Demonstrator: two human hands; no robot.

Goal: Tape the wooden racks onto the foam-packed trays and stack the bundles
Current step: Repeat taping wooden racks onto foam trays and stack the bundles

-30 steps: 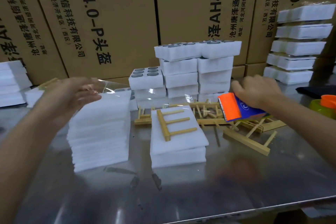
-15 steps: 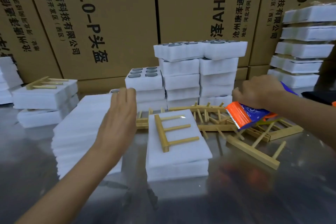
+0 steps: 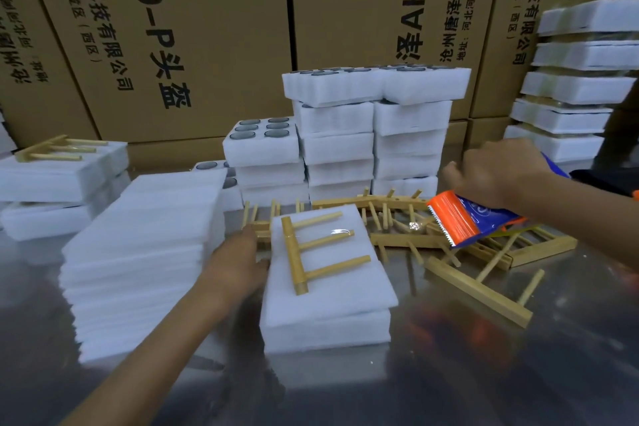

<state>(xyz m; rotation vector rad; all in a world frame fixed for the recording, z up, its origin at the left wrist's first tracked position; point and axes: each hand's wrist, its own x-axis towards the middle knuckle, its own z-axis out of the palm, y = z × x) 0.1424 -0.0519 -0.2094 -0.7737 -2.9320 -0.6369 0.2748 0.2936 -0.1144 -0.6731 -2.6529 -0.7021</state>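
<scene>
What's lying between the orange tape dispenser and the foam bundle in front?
In the head view, loose wooden racks lie piled on the metal table there.

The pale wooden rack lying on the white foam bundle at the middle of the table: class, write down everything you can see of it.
The pale wooden rack is a comb shape: one squared bar with three round pegs pointing right. It looks like light bamboo or wood. It lies flat, slightly askew, on the white foam bundle. A glint of clear tape crosses the middle peg. Neither hand touches it: the left hand meets the bundle's left edge, and the right hand holds the orange tape dispenser apart.
</scene>
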